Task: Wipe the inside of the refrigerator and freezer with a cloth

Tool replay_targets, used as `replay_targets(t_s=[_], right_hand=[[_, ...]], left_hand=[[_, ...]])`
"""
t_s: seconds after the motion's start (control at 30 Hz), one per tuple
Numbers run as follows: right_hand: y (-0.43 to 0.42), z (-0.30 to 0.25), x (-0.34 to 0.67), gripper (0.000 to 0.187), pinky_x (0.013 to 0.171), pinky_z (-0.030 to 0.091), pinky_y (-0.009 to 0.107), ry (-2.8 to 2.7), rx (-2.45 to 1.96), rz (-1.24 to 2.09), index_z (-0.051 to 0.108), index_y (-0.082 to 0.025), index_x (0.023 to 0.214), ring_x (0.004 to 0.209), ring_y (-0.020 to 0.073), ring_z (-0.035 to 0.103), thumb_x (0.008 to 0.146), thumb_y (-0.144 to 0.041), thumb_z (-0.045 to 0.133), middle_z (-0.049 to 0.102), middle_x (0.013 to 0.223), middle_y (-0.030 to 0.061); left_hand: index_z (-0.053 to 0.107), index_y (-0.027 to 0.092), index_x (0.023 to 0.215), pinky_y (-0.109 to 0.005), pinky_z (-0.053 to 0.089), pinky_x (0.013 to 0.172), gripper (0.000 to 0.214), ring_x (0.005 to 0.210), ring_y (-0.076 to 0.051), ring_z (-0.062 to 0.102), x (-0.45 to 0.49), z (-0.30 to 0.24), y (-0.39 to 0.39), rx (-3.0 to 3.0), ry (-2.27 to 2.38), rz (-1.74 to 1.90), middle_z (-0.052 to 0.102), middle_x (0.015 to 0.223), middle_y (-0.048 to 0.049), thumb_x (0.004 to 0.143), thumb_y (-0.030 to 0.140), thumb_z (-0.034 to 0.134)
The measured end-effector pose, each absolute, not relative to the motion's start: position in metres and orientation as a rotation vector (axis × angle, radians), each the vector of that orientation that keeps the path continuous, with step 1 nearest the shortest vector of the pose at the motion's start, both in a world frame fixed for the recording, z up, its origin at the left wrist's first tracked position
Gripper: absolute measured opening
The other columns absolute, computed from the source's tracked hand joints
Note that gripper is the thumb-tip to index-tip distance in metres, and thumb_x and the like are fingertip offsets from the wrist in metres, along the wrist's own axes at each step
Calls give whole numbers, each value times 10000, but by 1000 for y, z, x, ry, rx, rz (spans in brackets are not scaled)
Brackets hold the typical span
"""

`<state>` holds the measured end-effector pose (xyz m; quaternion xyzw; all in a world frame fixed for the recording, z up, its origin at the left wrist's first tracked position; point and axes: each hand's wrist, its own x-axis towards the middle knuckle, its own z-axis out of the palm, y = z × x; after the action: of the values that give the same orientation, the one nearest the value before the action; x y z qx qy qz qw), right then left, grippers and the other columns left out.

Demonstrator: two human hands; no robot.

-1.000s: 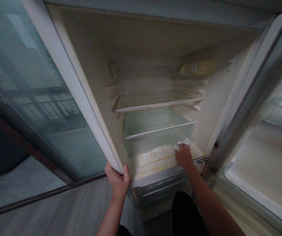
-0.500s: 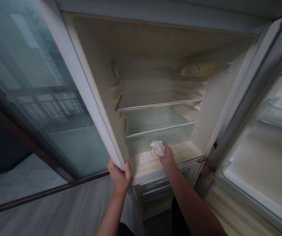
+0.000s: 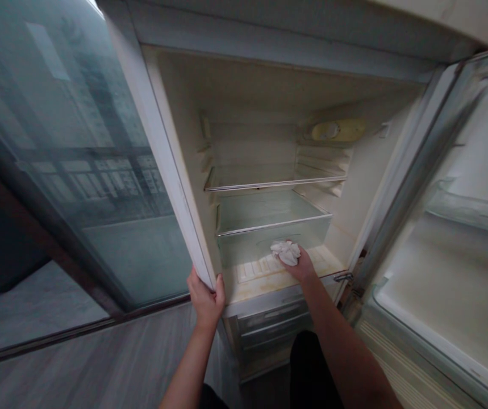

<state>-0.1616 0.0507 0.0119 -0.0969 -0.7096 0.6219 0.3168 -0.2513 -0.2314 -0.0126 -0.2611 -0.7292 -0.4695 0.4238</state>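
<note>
An open, bare fridge (image 3: 175, 170) stands before me. My left hand (image 3: 205, 300) grips the lower left front edge of the fridge's side wall, fingers wrapped round it. My right hand (image 3: 300, 266) reaches inside and holds a crumpled white cloth (image 3: 285, 251) against the stained ribbed floor (image 3: 261, 271) of the compartment, just in front of the clear crisper drawer (image 3: 269, 238). Two glass shelves (image 3: 269, 183) sit above the drawer.
The fridge door (image 3: 461, 272) hangs open on the right with its inner racks showing. A yellowed thermostat housing (image 3: 337, 130) is at the back right wall. A glass sliding door (image 3: 77, 182) runs along the left. Closed lower drawers (image 3: 269, 326) sit below the compartment, above a wood-look floor (image 3: 99, 369).
My right hand slid the cloth from the right side of the fridge floor leftward to the middle, then slightly back right. The left hand has kept its grip.
</note>
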Motion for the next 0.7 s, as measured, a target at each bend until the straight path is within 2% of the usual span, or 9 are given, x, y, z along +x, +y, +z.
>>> replay_targets(t_s=[0.1,0.3,0.4,0.47,0.57,0.7], right_hand=[[47,16,-157,362,836,547,445,-1715,-305,1843,626,-227,856,804,211,644,918,-496,392,657,741,30],[37,8,-133,397,840,546,455,-1651,-337,1918,629,-233,846,805,225,653,887,-584,448,652,747,30],[35,4,-113,402,837,550,447,-1638,-342,1945,602,-237,789,774,221,659,858,-614,480,635,691,17],[34,1,-98,369,837,552,441,-1557,-358,2035,583,-238,771,767,219,665,806,-603,551,641,681,8],[27,-7,-75,317,823,559,431,-1319,-408,2218,595,-240,835,791,219,682,718,-526,666,692,765,-4],[16,-17,-46,299,786,564,385,-1090,-480,2320,645,-243,930,806,208,696,715,-436,722,729,858,-8]], left_hand=[[349,58,1465,-481,425,1036,705,1208,-325,513,-248,-9,-232,-688,-1823,-1205,523,1296,-237,893,374,613],[325,149,1510,-433,387,1108,688,1331,-287,466,-238,-5,-242,-764,-1869,-1487,459,1455,-191,932,422,578],[478,161,1400,-396,444,1043,564,1225,-260,550,-240,-10,-255,-735,-1950,-1672,566,1354,-152,969,524,464],[565,171,1285,-400,451,1035,564,1174,-260,576,-245,-17,-262,-686,-2012,-1765,625,1257,-124,954,606,426],[610,188,1158,-420,450,1029,620,1126,-270,589,-252,-30,-268,-592,-2093,-1878,659,1149,-93,891,717,428],[606,196,1074,-410,454,983,624,1042,-257,597,-256,-41,-265,-539,-2122,-1935,657,1022,-61,858,753,426]])
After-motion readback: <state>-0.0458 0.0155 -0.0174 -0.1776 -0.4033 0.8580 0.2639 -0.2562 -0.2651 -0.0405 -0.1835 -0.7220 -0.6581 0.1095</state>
